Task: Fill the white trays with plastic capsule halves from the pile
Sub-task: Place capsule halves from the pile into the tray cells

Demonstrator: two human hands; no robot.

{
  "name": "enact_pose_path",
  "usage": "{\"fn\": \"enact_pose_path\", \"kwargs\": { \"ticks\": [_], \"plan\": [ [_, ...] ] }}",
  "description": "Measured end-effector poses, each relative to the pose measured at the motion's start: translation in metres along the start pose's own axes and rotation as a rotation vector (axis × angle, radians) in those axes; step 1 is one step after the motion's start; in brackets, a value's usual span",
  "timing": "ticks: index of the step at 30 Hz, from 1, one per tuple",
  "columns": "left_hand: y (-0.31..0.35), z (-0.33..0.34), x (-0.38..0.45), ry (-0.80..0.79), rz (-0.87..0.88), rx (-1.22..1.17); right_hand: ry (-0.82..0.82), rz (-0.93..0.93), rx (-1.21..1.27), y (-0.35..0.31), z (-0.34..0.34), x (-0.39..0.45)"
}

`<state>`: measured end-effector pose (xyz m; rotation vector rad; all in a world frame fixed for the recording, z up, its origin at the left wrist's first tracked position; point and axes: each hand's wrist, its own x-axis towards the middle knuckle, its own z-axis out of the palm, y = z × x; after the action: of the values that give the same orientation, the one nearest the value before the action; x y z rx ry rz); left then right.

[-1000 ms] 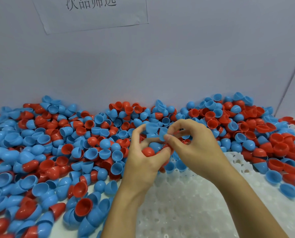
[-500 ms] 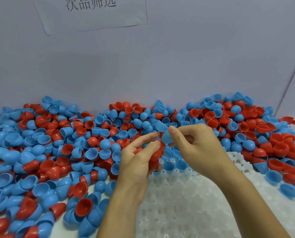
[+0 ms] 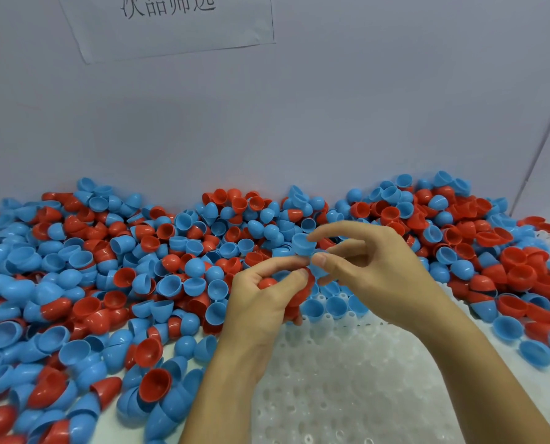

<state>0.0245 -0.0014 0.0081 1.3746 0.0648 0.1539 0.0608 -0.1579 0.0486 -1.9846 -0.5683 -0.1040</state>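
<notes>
The right hand (image 3: 372, 277) pinches a blue capsule half (image 3: 303, 244) between thumb and forefinger, its other fingers loosely curled. The left hand (image 3: 260, 302), touching it fingertip to fingertip, curls round several red capsule halves (image 3: 299, 294) held in its palm. Both hands hover over the far edge of the white tray (image 3: 347, 389), which lies near and right of centre on the desk. Three blue halves (image 3: 334, 307) sit open side up in the tray's far row, just beneath the hands. The pile (image 3: 113, 283) of red and blue halves spreads left, far and right round the tray, against a grey wall bearing a paper sign (image 3: 171, 24).
</notes>
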Motion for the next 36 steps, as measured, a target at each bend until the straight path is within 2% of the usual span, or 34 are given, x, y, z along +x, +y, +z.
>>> {"fn": "enact_pose_path", "kwargs": {
  "ticks": [5,11,20,25,30,36],
  "plan": [
    [0.000,-0.001,0.000,0.015,0.012,0.029,-0.064,0.015,-0.112,-0.001,-0.004,-0.001],
    [0.001,0.001,-0.001,0.016,0.037,0.089,-0.036,0.056,-0.273,0.000,-0.004,0.000],
    [0.001,0.000,0.001,0.098,0.052,0.044,0.213,0.142,-0.405,0.018,-0.041,0.001],
    [0.002,0.000,0.002,0.087,0.051,0.027,0.093,0.309,-0.658,0.037,-0.046,-0.001],
    [0.004,0.000,0.002,0.084,0.036,0.006,-0.011,0.392,-0.790,0.049,-0.027,-0.005],
    [0.004,-0.001,0.002,0.079,0.007,-0.055,-0.017,0.451,-0.755,0.053,-0.021,-0.004]
  ]
}}
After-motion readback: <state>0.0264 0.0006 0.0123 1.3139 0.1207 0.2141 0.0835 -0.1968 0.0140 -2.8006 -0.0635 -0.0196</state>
